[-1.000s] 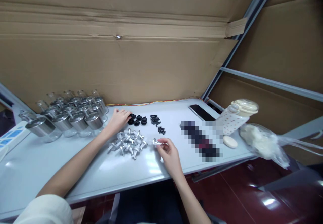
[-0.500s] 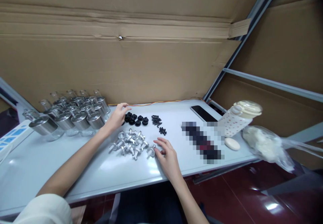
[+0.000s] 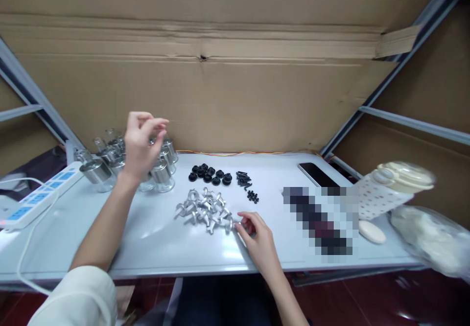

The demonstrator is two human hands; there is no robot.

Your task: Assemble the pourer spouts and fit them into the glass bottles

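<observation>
On a white table (image 3: 157, 255), metal-banded glass bottles (image 3: 96, 172), too overlapped to count and their contents unclear, stand behind the raised left hand (image 3: 141, 145), its thumb parted from curled fingers; one dotted tumbler (image 3: 382, 199) and one clear bag (image 3: 433, 238) of something white sit far right. At center, the right hand (image 3: 260, 240) pinches one silver fitting (image 3: 229, 225) beside a pile of fittings (image 3: 203, 211), nearer than roughly ten black caps (image 3: 208, 177).

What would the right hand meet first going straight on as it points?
Beyond the silver part at its fingertips, the right hand would probably meet the silver pile; depth is unclear.
</observation>
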